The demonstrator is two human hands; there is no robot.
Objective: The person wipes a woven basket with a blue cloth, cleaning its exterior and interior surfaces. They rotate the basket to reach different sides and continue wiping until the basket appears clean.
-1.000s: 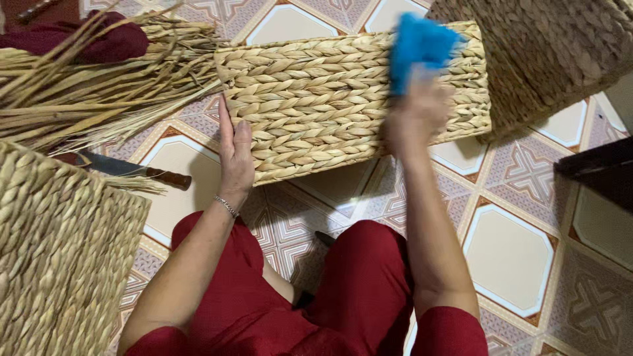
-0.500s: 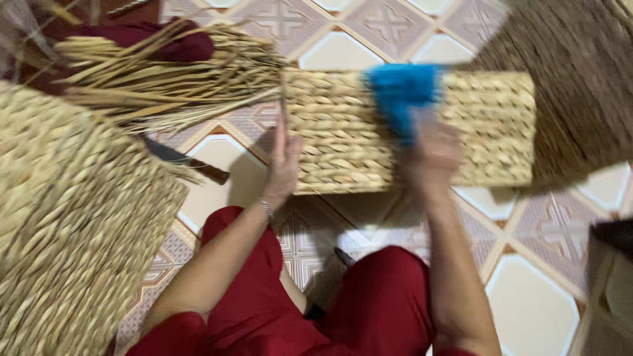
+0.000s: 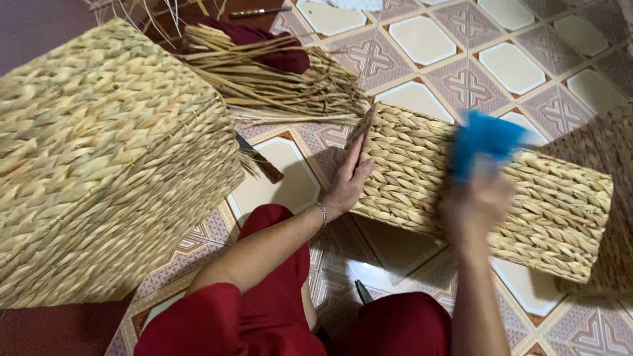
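Note:
A long woven straw basket [image 3: 554,204] lies on its side on the tiled floor in front of me. My left hand [image 3: 349,181] presses flat against its left end, a thin bracelet on the wrist. My right hand [image 3: 476,201], blurred by motion, holds a blue cloth [image 3: 484,142] against the basket's upper face near the middle.
A large woven basket [image 3: 105,171] stands at the left. A bundle of dry straw [image 3: 277,86] lies behind it on a dark red cloth [image 3: 277,56]. A dark-handled tool [image 3: 260,161] lies on the tile. Another woven piece [image 3: 616,217] sits at the right edge. My knees in red fill the bottom.
The view has swung, so the long basket now sits to the right and tilted. My right hand with the blue cloth has moved along the basket's face; my left hand stays on the end.

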